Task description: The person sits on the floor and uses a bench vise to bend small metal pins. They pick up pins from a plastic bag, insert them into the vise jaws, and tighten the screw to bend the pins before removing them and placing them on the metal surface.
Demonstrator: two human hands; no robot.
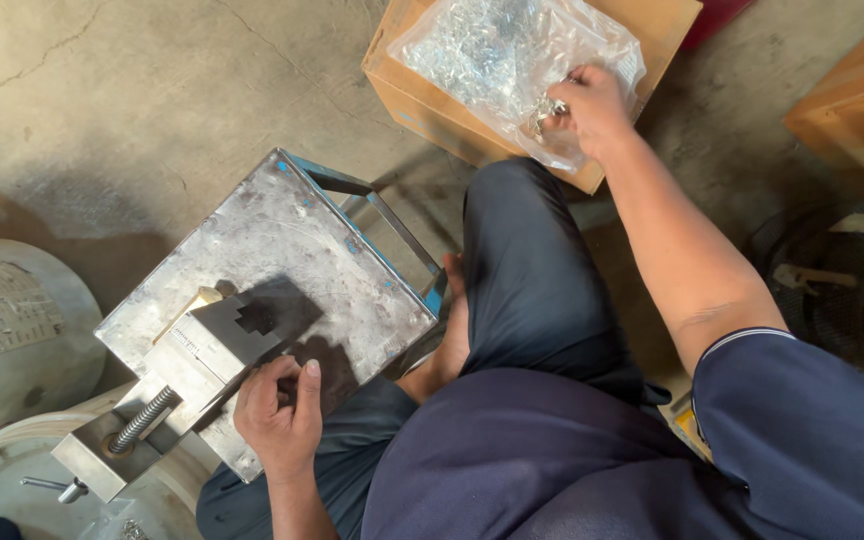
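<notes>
My left hand [280, 410] rests curled on a scuffed steel plate [302, 255] that tops a small metal stand, right beside a grey metal jig block [217, 345] with a stepped notch and a spring-loaded screw [142, 418]. I cannot tell whether the fingers hold anything. My right hand [592, 105] reaches far out to a clear plastic bag [492, 50] full of small shiny metal parts. Its fingers pinch some of those parts at the bag's edge. The bag lies in an open cardboard box [422, 105].
I sit on a cracked concrete floor [102, 90], my knee in dark trousers [532, 270] raised between stand and box. A white drum [12, 320] stands at the left, a wooden box [852, 110] at the top right, and a dark round machine part [842, 290] at the right.
</notes>
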